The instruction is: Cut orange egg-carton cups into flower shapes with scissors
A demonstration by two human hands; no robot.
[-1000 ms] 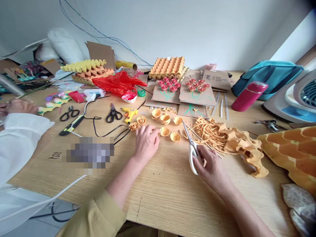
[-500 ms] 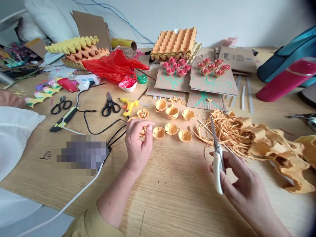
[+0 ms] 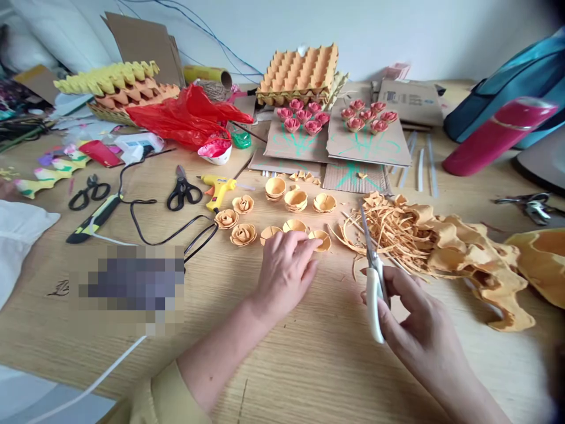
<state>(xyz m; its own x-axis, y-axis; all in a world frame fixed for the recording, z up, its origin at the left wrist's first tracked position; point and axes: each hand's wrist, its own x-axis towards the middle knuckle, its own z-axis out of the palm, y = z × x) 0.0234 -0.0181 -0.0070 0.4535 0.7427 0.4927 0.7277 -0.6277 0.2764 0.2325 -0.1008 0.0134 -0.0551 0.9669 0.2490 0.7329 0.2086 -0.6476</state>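
In my right hand [image 3: 408,318] is a pair of scissors with white handles [image 3: 374,306], the blades nearly closed and pointing away from me. My left hand [image 3: 286,271] reaches over the front row of egg-carton cups, palm down and fingers loosely stretched. Its fingertips are at the right-hand slit cup [image 3: 321,239]; whether they touch it I cannot tell. Another slit cup [image 3: 294,226] lies just beyond the fingers, and one to the left [image 3: 269,235] is partly covered. Rolled carton roses [image 3: 243,234] sit to the left. Stacked cups [image 3: 295,200] stand behind.
Carton shavings [image 3: 392,235] and a cut egg carton [image 3: 481,253] lie to the right. A yellow glue gun [image 3: 217,189], black scissors [image 3: 183,189] and a utility knife [image 3: 95,219] lie left, among cables. Cardboard with red flowers [image 3: 368,147] is behind; a pink bottle [image 3: 497,138] stands right.
My left hand has moved right and down from the roses to the front slit cups, its fingers going from bunched to stretched. The scissors stay in my right hand; the view has shifted slightly.
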